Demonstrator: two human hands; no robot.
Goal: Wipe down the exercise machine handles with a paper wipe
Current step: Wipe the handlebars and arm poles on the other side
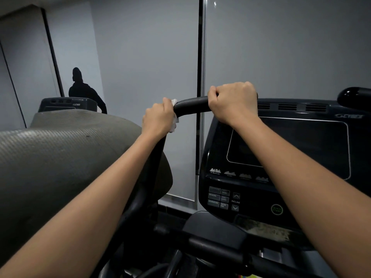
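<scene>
Under the left hand, seemingly: paper wipe.

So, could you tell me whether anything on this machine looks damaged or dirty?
Yes: the ledge below the console carries a pale, dusty smear, odd against the dark plastic. The handle, the wipe and both hands look ordinary.

Two bare hands, left hand and right hand, and one white paper wipe. Two black handles: one curved handle and one rounded handle end at the console's upper right corner. One console with one dark screen; one second machine; one dark figure.
</scene>
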